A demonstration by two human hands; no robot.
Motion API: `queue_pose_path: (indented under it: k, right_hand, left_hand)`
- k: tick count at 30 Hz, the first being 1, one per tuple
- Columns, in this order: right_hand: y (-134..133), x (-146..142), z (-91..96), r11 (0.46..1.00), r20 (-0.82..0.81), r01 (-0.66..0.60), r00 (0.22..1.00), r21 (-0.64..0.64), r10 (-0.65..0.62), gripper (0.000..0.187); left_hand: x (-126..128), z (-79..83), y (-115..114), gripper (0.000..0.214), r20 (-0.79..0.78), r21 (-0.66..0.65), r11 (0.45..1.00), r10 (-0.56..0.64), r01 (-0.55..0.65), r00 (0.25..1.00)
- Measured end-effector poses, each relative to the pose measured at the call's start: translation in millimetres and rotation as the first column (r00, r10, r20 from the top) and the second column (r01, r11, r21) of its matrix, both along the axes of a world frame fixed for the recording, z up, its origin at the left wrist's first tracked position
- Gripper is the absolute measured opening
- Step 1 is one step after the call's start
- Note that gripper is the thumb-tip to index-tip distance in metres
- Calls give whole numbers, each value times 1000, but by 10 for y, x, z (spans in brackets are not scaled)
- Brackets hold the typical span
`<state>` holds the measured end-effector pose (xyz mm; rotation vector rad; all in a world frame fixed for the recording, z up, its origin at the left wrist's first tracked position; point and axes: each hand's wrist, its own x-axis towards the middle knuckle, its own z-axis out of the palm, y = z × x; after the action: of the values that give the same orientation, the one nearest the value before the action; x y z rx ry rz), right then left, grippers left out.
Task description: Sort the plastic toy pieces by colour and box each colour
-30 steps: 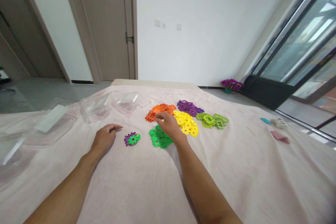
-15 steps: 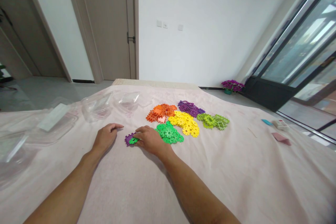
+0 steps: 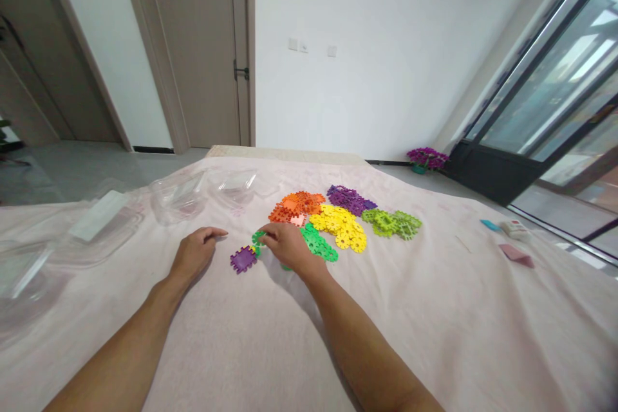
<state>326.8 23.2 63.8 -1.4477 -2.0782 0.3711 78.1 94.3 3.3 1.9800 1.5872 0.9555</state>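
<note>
Lying between hands: purple square; right fingertips holding green disc.

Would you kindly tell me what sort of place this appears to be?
Probably a room in a home, judging by the brown door, the pink cloth spread out and the potted purple flowers.

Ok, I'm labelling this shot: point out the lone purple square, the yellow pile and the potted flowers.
Lone purple square (image 3: 243, 259): head view, its flat middle.
Yellow pile (image 3: 340, 222): head view, heap's middle.
Potted flowers (image 3: 427, 156): head view, purple blooms.
</note>
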Motion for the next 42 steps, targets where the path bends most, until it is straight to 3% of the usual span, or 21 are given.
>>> queue_pose_path:
  k: [4,12,15,19,23,26,30,36,42]
  right_hand:
    - [19,248,157,979,-40,201,979,14,-200,28]
    - [-52,593,323,911,179,411,899,-23,-400,23]
    - [-43,521,282,949,164,315,937,-10,-309,23]
    - [-21,254,132,1000,124,27,992,6,-28,26]
    - [-23,-55,-86,971,196,-229,957,65,213,44]
    - [-22,-188,-210,953,271,-297,924,66,269,40]
    - [-23,-220,-246,956,333,-291,904,23,267,19]
    - [-54,-205,-170,969,255,-233,945,84,205,22]
    - [39,2,0,984,-60,91,995,151,-83,30]
  left_hand:
    - [5,2,-8,39,9,3,1000,6,-6,1000]
    - [5,-13,6,39,4,-21,1000,1,-1,1000]
    - [-2,-26,12,39,3,-21,1000,-2,2,1000]
    - [2,-15,4,39,-6,-11,1000,-6,6,1000]
    - [11,18,-6,39,-17,-6,1000,-17,17,1000]
    - [11,36,-10,39,-31,1,1000,-25,25,999]
    - [10,41,-17,40,-32,0,1000,-20,20,999]
    - [7,23,-9,40,-19,-11,1000,-19,19,1000]
    - [0,10,-5,40,-9,-11,1000,-4,4,1000]
